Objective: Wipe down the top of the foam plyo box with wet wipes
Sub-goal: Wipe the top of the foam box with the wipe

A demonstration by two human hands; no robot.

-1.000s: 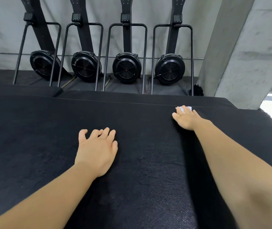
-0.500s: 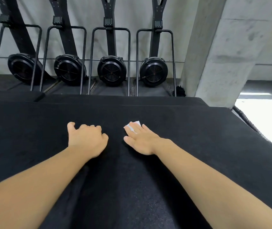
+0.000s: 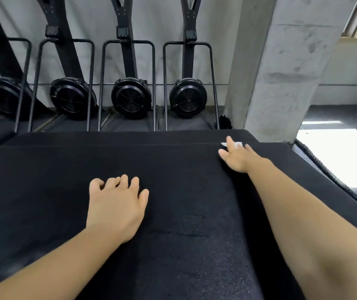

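My right hand (image 3: 238,158) is sweeping away from my left hand (image 3: 117,204), its spread, straight fingers pressing the wet wipe (image 3: 237,144) beneath them. My left fingers are resting loosely bent on the foam plyo box (image 3: 184,234).

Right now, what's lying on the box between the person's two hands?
Nothing: in the head view, only bare box top separates the left hand from the right hand, which presses the wet wipe.

I note right hand (image 3: 238,158) flat on small white wet wipe (image 3: 237,144), one o'clock on black foam plyo box (image 3: 43,191); left hand (image 3: 114,208) resting palm-down, centre.
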